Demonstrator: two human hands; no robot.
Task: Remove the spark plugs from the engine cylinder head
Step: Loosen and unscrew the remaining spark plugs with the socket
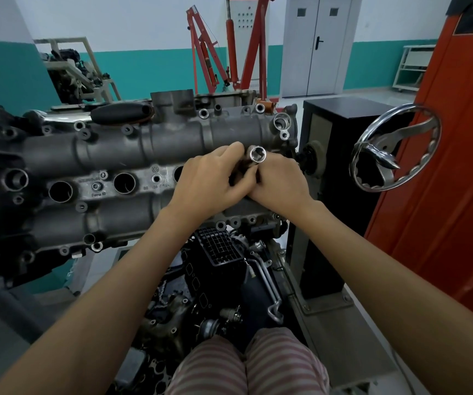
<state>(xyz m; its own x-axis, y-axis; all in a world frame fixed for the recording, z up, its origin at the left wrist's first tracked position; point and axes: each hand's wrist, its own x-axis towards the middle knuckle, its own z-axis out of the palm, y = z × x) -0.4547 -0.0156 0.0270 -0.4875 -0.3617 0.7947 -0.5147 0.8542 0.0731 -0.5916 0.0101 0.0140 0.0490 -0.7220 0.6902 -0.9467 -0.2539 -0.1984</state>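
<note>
Nearest us, our striped trousers (246, 366) are showing at the bottom edge, and our two bare forearms are reaching forward over the dark engine block (215, 280) below. Both hands are meeting at the right end of the cylinder head (109, 155), which is lying across the view on its stand. Our left hand (209, 181) is curling its fingers round the dark shaft of a socket tool (256, 155), so that grip is holding the tool. Our right hand (280, 183) is pressing in beside it, fingers folded round the same shaft just below the chrome socket, whose open hexagonal mouth is facing up toward us. The tool is standing over the rightmost plug well, which the hands are hiding; we cannot tell whether a plug is in it. Three other round wells (60, 191) are showing open along the middle of the head to the left. Right of the head, a chrome handwheel (395, 149) is sitting on the stand, next to an orange panel (443, 166). Red hoist frames (229, 52) are standing against the far wall.
</note>
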